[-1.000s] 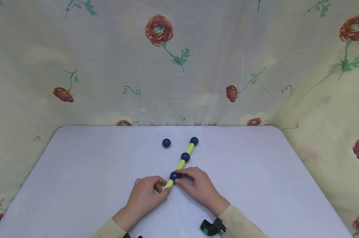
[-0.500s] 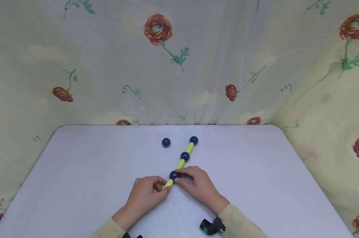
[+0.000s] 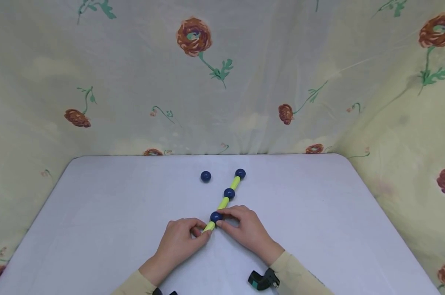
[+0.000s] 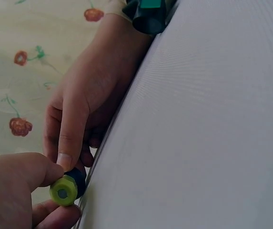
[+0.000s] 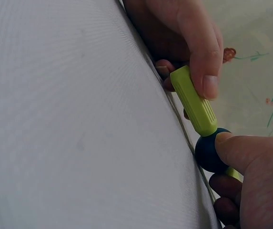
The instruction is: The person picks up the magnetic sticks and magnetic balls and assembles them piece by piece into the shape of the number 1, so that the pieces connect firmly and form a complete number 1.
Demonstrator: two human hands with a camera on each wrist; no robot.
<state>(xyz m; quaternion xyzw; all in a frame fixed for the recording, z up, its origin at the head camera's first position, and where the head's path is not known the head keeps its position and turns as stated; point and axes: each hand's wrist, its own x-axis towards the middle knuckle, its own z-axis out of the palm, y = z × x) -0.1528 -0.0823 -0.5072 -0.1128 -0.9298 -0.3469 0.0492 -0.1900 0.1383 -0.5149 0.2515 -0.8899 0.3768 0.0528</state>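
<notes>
A slanting chain of dark blue balls and yellow-green rods lies on the white table. Its nearest rod [image 3: 209,227] is pinched between the thumb and fingers of my left hand [image 3: 183,239]. With thumb and forefinger my right hand [image 3: 248,231] grips the nearest blue ball [image 3: 215,217], which touches that rod's upper end. Beyond it come another rod [image 3: 223,203], the middle ball [image 3: 229,193], a further rod [image 3: 235,182] and the end ball [image 3: 240,174]. The right wrist view shows the ridged side of the pinched rod [image 5: 193,102] against the ball [image 5: 212,151].
A loose blue ball [image 3: 205,176] sits left of the chain's far end. The table [image 3: 108,196] has rounded far corners. Behind it and at the sides hangs a flower-patterned cloth [image 3: 133,69]. A black device [image 3: 263,280] is at the right wrist.
Both hands keep their hold on the rod and the ball, and the chain stays in place. Only the head view has shifted very slightly.
</notes>
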